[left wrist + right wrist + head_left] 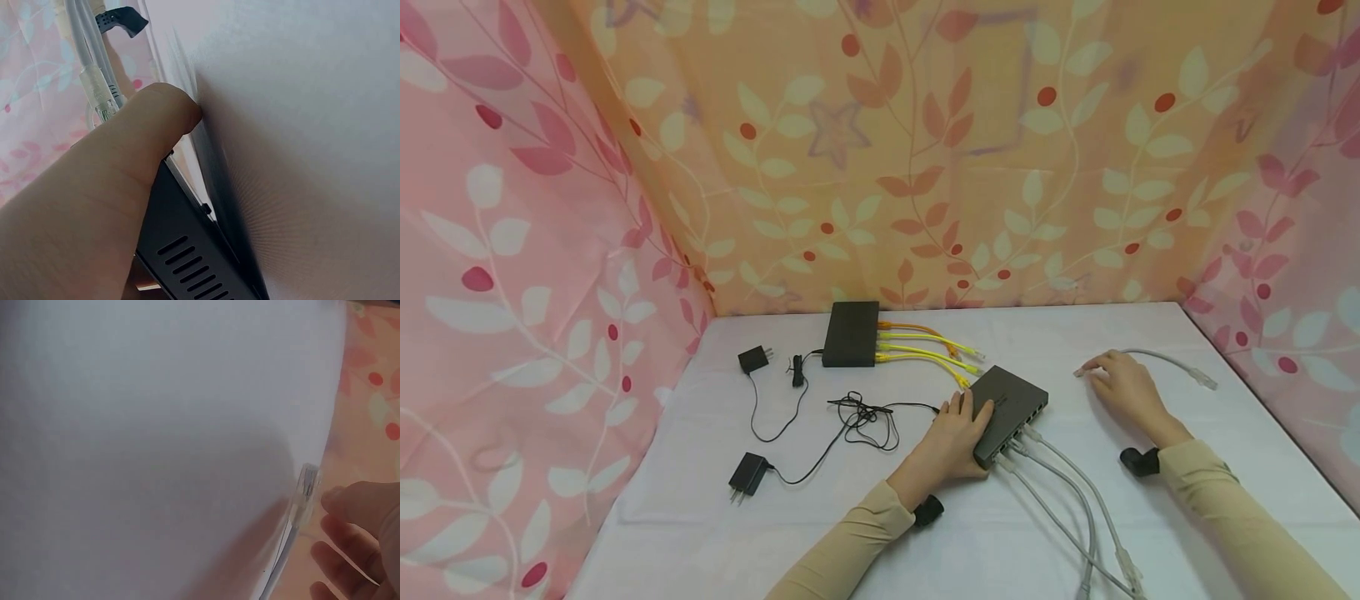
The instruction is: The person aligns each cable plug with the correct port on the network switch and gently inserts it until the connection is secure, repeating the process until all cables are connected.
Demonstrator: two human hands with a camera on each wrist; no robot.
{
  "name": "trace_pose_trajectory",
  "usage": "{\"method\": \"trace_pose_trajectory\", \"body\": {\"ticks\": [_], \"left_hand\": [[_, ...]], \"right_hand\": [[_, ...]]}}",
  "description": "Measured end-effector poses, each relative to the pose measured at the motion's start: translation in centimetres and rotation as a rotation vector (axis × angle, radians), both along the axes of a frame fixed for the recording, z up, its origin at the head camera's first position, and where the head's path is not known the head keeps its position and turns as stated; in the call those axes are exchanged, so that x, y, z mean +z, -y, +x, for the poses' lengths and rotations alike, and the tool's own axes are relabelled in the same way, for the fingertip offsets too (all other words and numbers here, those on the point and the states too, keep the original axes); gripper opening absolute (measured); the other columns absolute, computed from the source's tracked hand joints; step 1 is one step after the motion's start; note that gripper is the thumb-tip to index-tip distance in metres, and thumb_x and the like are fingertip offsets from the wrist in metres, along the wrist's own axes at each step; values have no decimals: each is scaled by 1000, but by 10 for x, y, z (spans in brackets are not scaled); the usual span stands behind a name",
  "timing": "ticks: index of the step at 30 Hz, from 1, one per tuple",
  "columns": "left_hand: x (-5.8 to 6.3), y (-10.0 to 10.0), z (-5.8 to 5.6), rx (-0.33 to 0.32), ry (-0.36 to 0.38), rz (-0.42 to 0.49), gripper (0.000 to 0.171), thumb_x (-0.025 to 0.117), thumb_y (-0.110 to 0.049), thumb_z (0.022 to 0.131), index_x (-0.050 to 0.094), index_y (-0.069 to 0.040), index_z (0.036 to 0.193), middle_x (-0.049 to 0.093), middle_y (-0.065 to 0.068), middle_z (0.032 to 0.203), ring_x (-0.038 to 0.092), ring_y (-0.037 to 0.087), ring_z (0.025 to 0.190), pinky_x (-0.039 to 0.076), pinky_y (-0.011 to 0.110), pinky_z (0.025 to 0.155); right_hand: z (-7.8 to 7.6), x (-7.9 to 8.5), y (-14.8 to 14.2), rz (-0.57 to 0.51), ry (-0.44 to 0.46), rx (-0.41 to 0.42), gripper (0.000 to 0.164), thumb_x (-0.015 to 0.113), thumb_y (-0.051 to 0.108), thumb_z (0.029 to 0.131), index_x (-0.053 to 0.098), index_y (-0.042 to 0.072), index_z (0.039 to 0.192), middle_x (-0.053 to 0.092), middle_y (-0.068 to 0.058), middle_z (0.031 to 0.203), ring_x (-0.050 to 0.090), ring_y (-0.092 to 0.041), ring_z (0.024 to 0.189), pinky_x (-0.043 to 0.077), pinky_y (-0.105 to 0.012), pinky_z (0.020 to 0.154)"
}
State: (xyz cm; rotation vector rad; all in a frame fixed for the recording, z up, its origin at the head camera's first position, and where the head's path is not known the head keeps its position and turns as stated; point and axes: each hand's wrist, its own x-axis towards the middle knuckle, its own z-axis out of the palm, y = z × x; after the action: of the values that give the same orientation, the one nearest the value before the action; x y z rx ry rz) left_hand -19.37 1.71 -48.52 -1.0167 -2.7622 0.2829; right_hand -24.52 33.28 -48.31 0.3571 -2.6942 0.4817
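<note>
My left hand (951,442) grips the left end of a black network switch (1011,408), its fingers over the top and its thumb at the near corner. In the left wrist view the thumb (159,109) reaches down to the white cloth beside the slotted side of the box. Several grey network cables (1075,483) are plugged into the switch's near side. Over at the right, my right hand (1123,387) is above a loose grey cable (1172,362). One clear plug (306,487) of that cable lies close beside the loosely bent fingers, apart from the thumb tip.
A second black box (852,333) stands at the back with yellow cables (917,346) and an orange one. Two black power adapters (748,475) lie at the left, one joined to a coiled black cord (868,421). Patterned curtains surround the white-covered table (685,533).
</note>
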Motion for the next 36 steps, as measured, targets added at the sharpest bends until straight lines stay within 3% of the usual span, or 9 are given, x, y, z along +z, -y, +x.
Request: {"method": "trace_pose_trajectory", "body": {"ticks": [14,22,36], "left_hand": [[-1,0,-1,3,3,17,98,63,-68,66,33,-17,143,44,20,137,47,33,123,45,37,94],[-2,0,-1,0,-7,21,99,63,-68,65,33,-16,144,44,21,137,47,35,123,46,38,94],[-2,0,0,7,-11,7,101,64,-70,63,32,-17,143,43,20,137,46,33,124,45,37,95]], "right_hand": [[-12,-4,-6,91,-22,14,22,62,-5,75,68,-1,97,64,-20,96,60,-41,88,43,-54,70],[-14,-4,-7,99,74,-5,23,59,-2,81,66,-4,103,64,-23,100,57,-43,96,38,-60,79],[-18,-8,-10,157,49,-6,19,68,5,79,68,1,98,63,-19,96,58,-39,89,39,-56,74]]}}
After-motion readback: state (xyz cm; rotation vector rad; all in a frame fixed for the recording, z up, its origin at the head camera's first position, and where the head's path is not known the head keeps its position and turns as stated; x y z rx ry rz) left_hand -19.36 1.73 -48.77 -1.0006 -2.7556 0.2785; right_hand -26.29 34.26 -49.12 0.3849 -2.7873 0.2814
